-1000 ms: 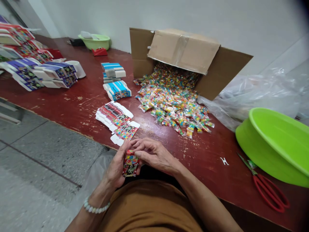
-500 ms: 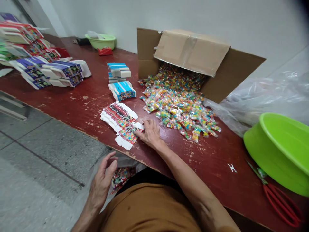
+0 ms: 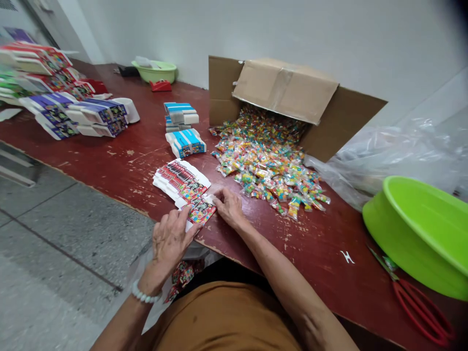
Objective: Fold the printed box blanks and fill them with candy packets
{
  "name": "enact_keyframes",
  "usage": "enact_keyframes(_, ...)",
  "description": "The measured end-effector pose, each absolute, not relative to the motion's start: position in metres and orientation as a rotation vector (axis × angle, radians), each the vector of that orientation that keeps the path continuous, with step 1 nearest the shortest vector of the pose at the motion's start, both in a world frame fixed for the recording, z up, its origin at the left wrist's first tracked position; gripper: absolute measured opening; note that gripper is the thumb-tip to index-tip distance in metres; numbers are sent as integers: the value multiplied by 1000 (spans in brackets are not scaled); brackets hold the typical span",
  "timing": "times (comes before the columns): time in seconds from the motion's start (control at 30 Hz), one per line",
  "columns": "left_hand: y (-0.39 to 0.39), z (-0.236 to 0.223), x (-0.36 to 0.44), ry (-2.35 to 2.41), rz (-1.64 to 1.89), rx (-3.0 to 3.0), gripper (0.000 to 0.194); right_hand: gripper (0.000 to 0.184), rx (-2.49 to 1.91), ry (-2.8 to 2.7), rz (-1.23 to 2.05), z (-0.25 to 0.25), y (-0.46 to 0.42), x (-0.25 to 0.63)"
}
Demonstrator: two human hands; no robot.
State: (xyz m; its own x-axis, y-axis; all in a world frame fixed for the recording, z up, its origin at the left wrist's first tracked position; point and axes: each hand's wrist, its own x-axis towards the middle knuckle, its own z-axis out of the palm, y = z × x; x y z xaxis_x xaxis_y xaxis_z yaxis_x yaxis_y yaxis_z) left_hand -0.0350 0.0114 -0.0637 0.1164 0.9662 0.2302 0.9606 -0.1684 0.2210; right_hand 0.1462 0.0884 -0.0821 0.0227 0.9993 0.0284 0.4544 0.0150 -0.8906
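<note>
Both hands meet on a flat red printed carton blank (image 3: 201,211) near the front edge of the dark red table (image 3: 109,161). My left hand (image 3: 171,240) pinches its near left edge, and my right hand (image 3: 228,207) pinches its right edge. The blank is the nearest piece of a fanned stack of flat red blanks (image 3: 181,179). A clear plastic bag (image 3: 183,275) hangs below the table edge with folded red boxes inside. Beyond my right hand lies a heap of small colourful candy packets (image 3: 268,168).
A cardboard box (image 3: 288,95) lies tipped on its side behind the candy. Blue blanks (image 3: 185,141) and stacks of purple and red blanks (image 3: 54,105) sit at the left. A green basin (image 3: 424,229), red scissors (image 3: 420,304) and clear plastic sheeting (image 3: 395,151) are at the right.
A folded red box left my hands and dropped into the bag below the table. My right hand reached to the flat blanks, then my left hand rose to join it on the nearest blank.
</note>
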Motion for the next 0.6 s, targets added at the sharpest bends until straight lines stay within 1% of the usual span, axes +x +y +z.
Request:
enact_keyframes(0.1, 18, -62, -35, 2026, 536, 2313, 51, 12, -1466, -1404, 1001, -78, 92, 148)
enact_keyframes(0.27, 16, -43, -31, 1853, 832, 1964, 42, 25, -1239, -1280, 1181, -57, 80, 168)
enact_keyframes(0.37, 7, -25, -26, 1349, 733, 1612, 43, 32, -929, -1259, 1389, -38, 63, 180)
enact_keyframes(0.47, -6, -15, -16, 783, 585, 1117, 50, 31, -707, -1274, 1555, -22, 47, 184)
enact_keyframes(0.53, -16, -15, -8, 620, 598, 945, 49, 29, -649, -1286, 1618, -14, 40, 183)
enact_keyframes(0.6, -24, -17, 0, 556, 641, 878, 45, 28, -609, -1281, 1659, -10, 35, 182)
